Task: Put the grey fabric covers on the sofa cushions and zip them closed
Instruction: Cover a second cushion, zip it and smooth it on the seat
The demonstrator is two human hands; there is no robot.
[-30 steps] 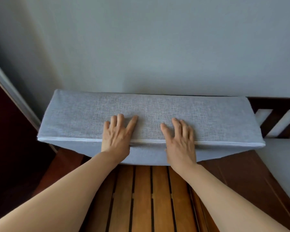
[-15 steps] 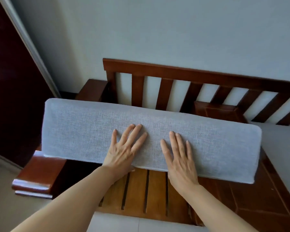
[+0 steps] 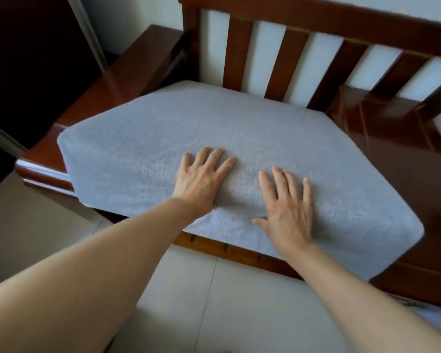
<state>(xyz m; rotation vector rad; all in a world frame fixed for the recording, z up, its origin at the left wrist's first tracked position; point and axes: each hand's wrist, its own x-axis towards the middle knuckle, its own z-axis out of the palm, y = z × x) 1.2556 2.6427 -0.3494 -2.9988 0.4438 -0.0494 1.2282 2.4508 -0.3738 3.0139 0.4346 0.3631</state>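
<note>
Sofa frame (image 3: 303,24) of dark wood carries the covered grey cushion (image 3: 163,128), which lies flat on the seat, its far edge near the slatted back, its near edge overhanging the front rail and its left corner over the armrest (image 3: 49,149). Your left hand (image 3: 201,182) and right hand (image 3: 288,212) rest flat on top, fingers spread wide, holding nothing, likely to seat it. You have bare wood to the right for shifting it; no zip shows.

The cushion (image 3: 239,138) wears plain light-grey woven fabric, the sofa frame (image 3: 382,138) is glossy reddish-brown wood.
</note>
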